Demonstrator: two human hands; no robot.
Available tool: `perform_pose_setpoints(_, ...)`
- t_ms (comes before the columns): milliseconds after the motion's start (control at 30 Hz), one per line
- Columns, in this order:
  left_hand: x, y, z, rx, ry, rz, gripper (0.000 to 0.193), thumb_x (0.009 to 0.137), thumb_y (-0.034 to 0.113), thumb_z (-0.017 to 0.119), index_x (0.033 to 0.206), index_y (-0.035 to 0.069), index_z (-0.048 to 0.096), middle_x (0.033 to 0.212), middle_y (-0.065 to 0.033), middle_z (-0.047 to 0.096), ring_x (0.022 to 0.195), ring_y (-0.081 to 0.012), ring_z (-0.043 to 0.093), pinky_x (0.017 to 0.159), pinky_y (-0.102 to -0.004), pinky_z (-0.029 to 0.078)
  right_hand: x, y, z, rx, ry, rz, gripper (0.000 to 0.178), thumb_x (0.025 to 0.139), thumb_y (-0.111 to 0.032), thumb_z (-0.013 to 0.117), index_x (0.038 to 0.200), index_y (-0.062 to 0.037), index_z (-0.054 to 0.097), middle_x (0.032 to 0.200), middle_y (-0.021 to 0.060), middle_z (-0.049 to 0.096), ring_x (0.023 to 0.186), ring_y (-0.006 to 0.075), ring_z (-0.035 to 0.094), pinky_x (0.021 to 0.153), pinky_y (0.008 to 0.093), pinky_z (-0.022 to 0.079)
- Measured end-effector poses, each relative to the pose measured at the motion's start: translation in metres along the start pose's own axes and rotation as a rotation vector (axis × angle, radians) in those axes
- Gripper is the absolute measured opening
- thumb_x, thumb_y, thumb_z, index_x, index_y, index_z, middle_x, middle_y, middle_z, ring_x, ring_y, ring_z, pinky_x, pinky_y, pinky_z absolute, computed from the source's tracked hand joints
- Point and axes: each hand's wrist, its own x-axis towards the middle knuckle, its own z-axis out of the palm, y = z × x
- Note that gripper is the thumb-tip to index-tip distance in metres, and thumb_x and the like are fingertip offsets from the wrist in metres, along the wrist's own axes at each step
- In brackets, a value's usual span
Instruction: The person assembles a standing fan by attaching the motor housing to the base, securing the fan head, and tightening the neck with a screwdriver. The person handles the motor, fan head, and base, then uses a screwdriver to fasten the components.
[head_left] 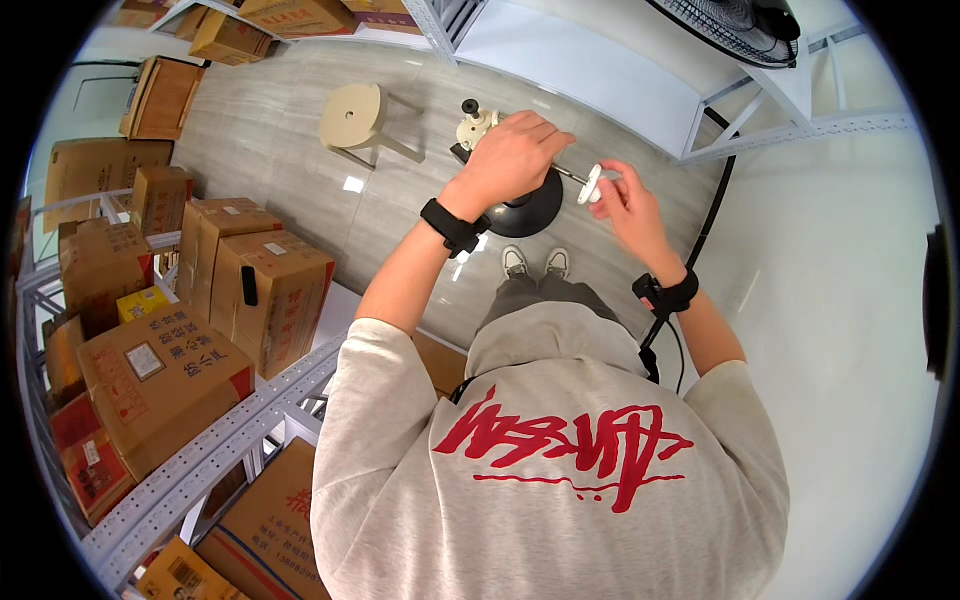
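Observation:
My left hand (512, 155) is wrapped over the top of a cream fan motor (473, 130), which has a black knob sticking up at its far left. The hand hides much of the motor. A thin metal shaft (569, 175) comes out to the right from under my fingers. At the shaft's end, my right hand (632, 212) pinches a white round nut (591, 184) between thumb and fingers. Below the motor, a round black base (530, 214) stands on the floor, partly covered by my left hand and wrist.
A cream stool (352, 117) stands ahead to the left on the grey tiled floor (270, 110). Cardboard boxes (270, 290) fill metal shelving (215, 455) along the left. A black fan grille (725, 35) sits on a white shelf (580, 70) at the far right. A black cable (712, 215) runs down the right wall.

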Motion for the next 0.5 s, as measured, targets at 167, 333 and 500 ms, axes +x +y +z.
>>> perform_pose_setpoints(167, 0.000, -0.001, 0.002, 0.013, 0.012, 0.004, 0.032, 0.076, 0.002, 0.064, 0.106, 0.006, 0.071, 0.087, -0.0067, 0.068, 0.091, -0.0263, 0.064, 0.087, -0.0382, 0.051, -0.005, 0.012, 0.006, -0.213, 0.132, -0.380, 0.041, 0.094, -0.017, 0.071, 0.127, -0.0020, 0.053, 0.123, 0.0174, 0.062, 0.108, 0.0240, 0.067, 0.078, 0.0342, 0.060)
perform_pose_setpoints(333, -0.001, 0.001, 0.003, 0.015, -0.013, -0.004, 0.032, 0.076, 0.002, 0.064, 0.107, 0.006, 0.071, 0.088, -0.0070, 0.068, 0.092, -0.0271, 0.064, 0.087, -0.0385, 0.051, -0.005, 0.015, 0.000, -0.072, 0.048, -0.101, 0.038, 0.095, -0.017, 0.070, 0.126, -0.0020, 0.053, 0.123, 0.0153, 0.064, 0.105, 0.0232, 0.068, 0.078, 0.0338, 0.060)
perform_pose_setpoints(500, 0.002, -0.001, 0.003, 0.007, -0.020, -0.009, 0.035, 0.076, 0.001, 0.064, 0.110, 0.007, 0.070, 0.090, -0.0072, 0.068, 0.093, -0.0285, 0.063, 0.087, -0.0393, 0.051, -0.011, 0.009, 0.005, -0.241, 0.172, -0.419, 0.035, 0.097, -0.020, 0.068, 0.122, -0.0014, 0.054, 0.113, 0.0138, 0.068, 0.095, 0.0221, 0.070, 0.076, 0.0326, 0.058)
